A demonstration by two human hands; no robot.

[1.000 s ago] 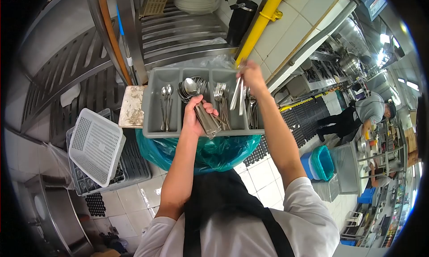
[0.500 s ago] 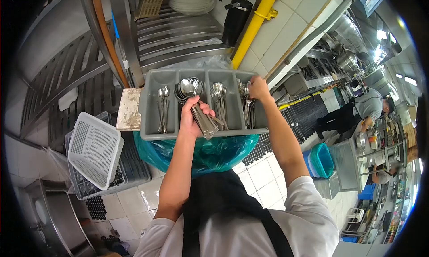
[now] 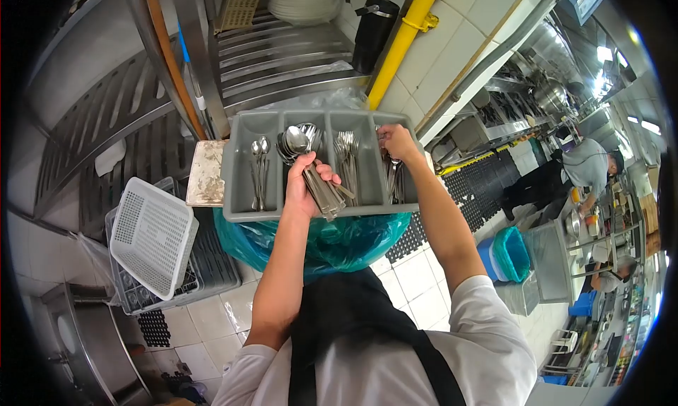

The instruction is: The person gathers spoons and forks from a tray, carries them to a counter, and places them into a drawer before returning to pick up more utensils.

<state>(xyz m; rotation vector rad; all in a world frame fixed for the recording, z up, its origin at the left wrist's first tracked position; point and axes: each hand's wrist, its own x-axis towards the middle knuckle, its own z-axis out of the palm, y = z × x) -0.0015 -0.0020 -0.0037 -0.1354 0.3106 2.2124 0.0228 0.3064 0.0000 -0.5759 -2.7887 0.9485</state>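
Note:
My left hand (image 3: pixel 311 186) is wrapped round a bundle of metal spoons (image 3: pixel 297 140), bowls upward, above the second compartment of a grey cutlery tray (image 3: pixel 274 115). More cutlery lies behind the bundle, partly hidden by it. My right hand (image 3: pixel 400 143) reaches into the rightmost compartment, fingers bent closed at the upper ends of the forks (image 3: pixel 393 171) there. Exactly what it pinches is hidden. Several forks (image 3: pixel 347 152) stand in the third compartment. A few spoons (image 3: pixel 260 166) lie in the leftmost one.
Beneath the tray is a bin with a green liner (image 3: pixel 318 243). A white perforated basket (image 3: pixel 154 236) rests on a grey rack (image 3: pixel 212 265) to the left. A yellow pipe (image 3: pixel 404 42) runs behind. Another person (image 3: pixel 583 162) works far right, near a blue bin (image 3: pixel 500 259).
My right hand has moved left and slightly down within the rightmost compartment, over the fork heads. My left hand keeps the spoon bundle in nearly the same place.

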